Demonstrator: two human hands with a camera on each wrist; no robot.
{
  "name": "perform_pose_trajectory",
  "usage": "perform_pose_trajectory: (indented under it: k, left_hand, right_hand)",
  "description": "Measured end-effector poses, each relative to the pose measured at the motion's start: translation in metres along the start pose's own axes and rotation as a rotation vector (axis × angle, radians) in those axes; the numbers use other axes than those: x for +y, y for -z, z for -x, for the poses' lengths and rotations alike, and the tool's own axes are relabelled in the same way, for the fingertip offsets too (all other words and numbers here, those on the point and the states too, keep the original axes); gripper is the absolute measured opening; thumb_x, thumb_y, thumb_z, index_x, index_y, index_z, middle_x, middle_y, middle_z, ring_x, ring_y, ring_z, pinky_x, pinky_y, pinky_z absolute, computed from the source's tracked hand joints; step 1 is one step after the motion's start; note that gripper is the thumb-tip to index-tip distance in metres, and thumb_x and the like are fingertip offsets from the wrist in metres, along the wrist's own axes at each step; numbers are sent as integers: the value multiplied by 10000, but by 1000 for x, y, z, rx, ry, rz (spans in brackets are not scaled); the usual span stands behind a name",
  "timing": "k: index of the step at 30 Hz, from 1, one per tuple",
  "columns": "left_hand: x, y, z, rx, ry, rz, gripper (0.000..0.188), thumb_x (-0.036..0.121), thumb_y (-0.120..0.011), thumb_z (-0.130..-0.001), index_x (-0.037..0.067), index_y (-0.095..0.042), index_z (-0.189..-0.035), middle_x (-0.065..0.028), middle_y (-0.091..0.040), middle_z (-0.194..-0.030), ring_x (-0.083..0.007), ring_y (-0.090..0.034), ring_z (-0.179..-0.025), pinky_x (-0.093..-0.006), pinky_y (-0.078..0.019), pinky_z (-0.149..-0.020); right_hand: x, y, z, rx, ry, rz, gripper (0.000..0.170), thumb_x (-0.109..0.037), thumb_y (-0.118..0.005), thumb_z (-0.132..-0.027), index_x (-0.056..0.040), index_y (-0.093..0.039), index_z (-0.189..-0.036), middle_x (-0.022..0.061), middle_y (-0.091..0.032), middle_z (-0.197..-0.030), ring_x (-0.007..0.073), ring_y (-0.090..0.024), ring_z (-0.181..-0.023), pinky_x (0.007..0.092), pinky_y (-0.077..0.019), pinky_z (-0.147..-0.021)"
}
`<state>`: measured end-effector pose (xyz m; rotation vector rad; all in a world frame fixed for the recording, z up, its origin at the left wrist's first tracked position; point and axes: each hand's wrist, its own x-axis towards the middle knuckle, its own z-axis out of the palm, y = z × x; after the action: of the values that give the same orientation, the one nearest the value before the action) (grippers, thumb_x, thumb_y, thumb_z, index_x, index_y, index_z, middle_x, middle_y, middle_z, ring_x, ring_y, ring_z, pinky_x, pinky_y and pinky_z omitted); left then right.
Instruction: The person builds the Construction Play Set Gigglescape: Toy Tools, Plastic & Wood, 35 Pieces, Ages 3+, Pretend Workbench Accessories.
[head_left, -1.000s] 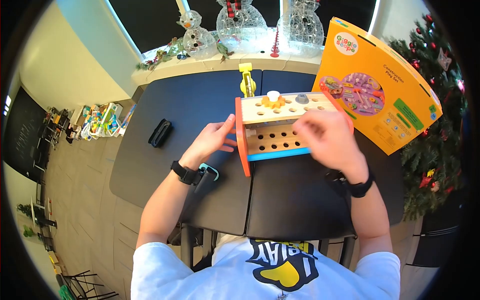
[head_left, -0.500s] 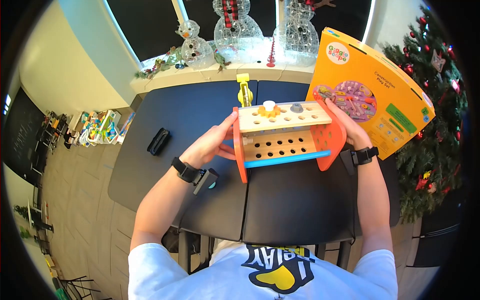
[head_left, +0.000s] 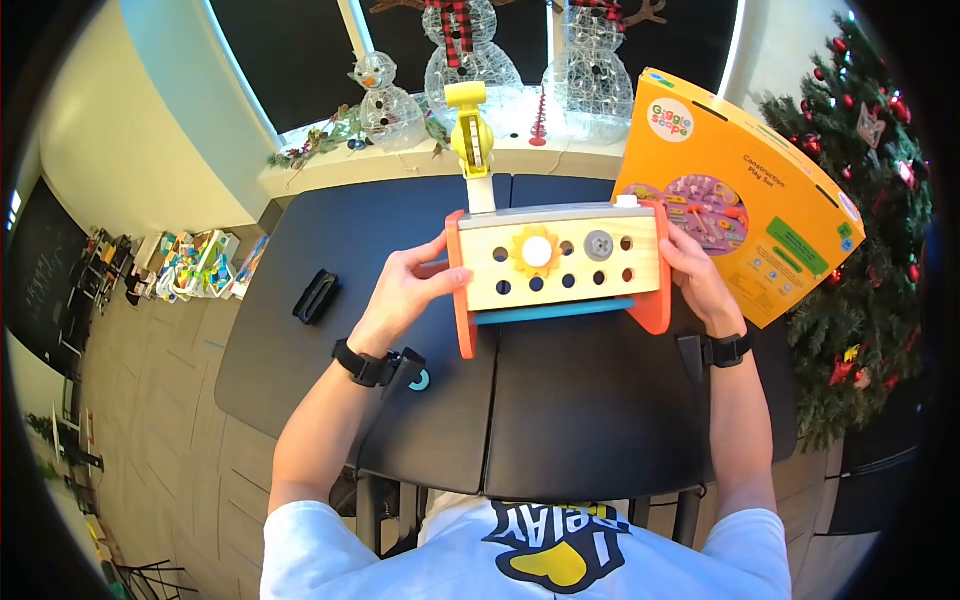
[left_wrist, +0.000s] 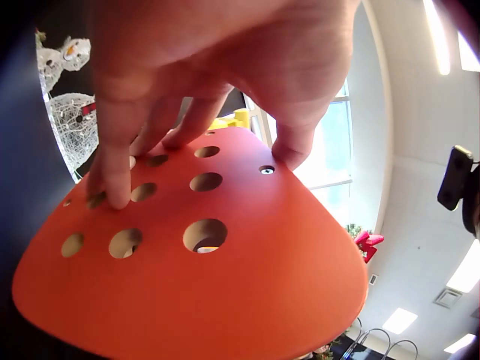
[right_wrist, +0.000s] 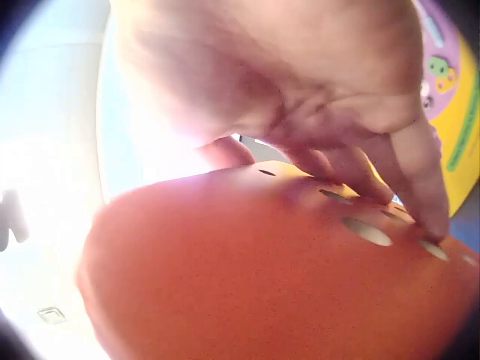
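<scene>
Both hands hold a wooden toy workbench (head_left: 515,278) by its red end panels, its holed top tilted toward the camera. My left hand (head_left: 405,290) grips the left panel; in the left wrist view its fingers spread over the holed red panel (left_wrist: 262,240), thumb at the edge. My right hand (head_left: 700,280) grips the other end; the right wrist view shows its fingers on that red panel (right_wrist: 225,270). On the top sit an orange gear with a white centre (head_left: 537,252) and a grey screw head (head_left: 598,245). A yellow piece (head_left: 470,135) stands at the back left.
A black case (head_left: 317,296) lies on the dark table (head_left: 270,360) at the left. An orange play set box (head_left: 740,190) stands at the right, before a decorated tree (head_left: 870,250). Wire snowmen (head_left: 390,110) line the window sill.
My right hand has come down onto the right end panel. The workbench has tipped toward the camera, its top now facing it, and the yellow piece appears higher.
</scene>
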<state>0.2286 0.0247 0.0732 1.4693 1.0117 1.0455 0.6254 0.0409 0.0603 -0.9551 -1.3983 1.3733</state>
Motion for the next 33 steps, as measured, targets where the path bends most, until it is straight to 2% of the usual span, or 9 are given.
perform_pose_trajectory:
  k: [4, 11, 15, 16, 19, 20, 24, 27, 33]
  left_hand:
    - [-19, 10, 2, -65, -45, -3, 805, 81, -841, -838, 50, -479, -1557, -150, -534, -1541, -226, -580, -1341, -383, -502, -1113]
    - [-44, 7, 13, -71, -322, -342, 899, 67, -893, -750, 30, -468, -1542, -174, -365, -1661, -274, -419, -1491, -409, -433, -1184]
    - [-32, 11, 20, -22, -406, -647, 858, 124, -891, -782, 27, -486, -1532, -208, -427, -1617, -337, -566, -1383, -405, -517, -1094]
    - [-31, 14, 25, -8, -275, -560, 776, 254, -862, -840, 8, -529, -1496, -200, -577, -1492, -335, -648, -1262, -426, -535, -1060]
    - [-18, 31, 48, 62, 11, -930, 786, 424, -824, -857, -17, -560, -1452, -209, -664, -1336, -366, -689, -1108, -437, -563, -965]
    - [-27, 36, 57, 146, -42, -1067, 875, 576, -794, -824, -40, -582, -1409, -240, -686, -1222, -392, -677, -1060, -456, -557, -929]
    - [-39, 28, 89, 80, 244, -1281, 1019, 657, -813, -748, -57, -556, -1428, -292, -662, -1243, -436, -631, -1157, -472, -534, -992]
    - [-55, 22, 103, 36, 257, -1389, 1021, 646, -817, -743, -46, -543, -1442, -281, -669, -1192, -449, -630, -1126, -470, -537, -988]
    - [-49, 29, 87, 181, 52, -1195, 865, 475, -875, -708, -29, -586, -1347, -243, -678, -1173, -392, -641, -1110, -457, -548, -937]
  right_hand:
    - [3, 0, 7, -20, 35, -17, 585, -297, -575, -1042, -75, -387, -1550, 125, -557, -1458, 204, -551, -1318, 359, -406, -1113]
    - [18, 2, 8, 31, -4, 26, 388, -334, -529, -1088, -104, -452, -1390, 153, -612, -1332, 205, -584, -1231, 386, -446, -1041]
    - [19, -6, 8, 93, 2, 143, 373, -344, -504, -1108, -103, -454, -1388, 131, -660, -1251, 180, -607, -1170, 365, -453, -1015]
    - [20, -7, 10, 97, -10, 201, 366, -340, -497, -1111, -97, -458, -1382, 137, -668, -1240, 181, -608, -1171, 361, -452, -1014]
    - [22, -11, 14, 115, 14, 354, 369, -325, -480, -1115, -83, -464, -1394, 163, -685, -1227, 193, -612, -1183, 356, -448, -1021]
    - [22, -13, 16, 118, 52, 393, 384, -317, -475, -1115, -81, -461, -1418, 176, -686, -1233, 203, -613, -1192, 359, -447, -1030]
    - [11, -36, 21, 184, 199, 543, 484, -273, -455, -1110, -69, -422, -1547, 241, -665, -1317, 295, -621, -1265, 388, -426, -1086]
    - [7, -41, 21, 145, 319, 771, 536, -229, -435, -1101, -54, -366, -1603, 281, -643, -1354, 392, -589, -1326, 406, -404, -1116]
    - [-4, -54, 31, 129, 241, 847, 520, -202, -402, -1098, -71, -377, -1601, 375, -660, -1140, 545, -608, -1118, 467, -477, -991]
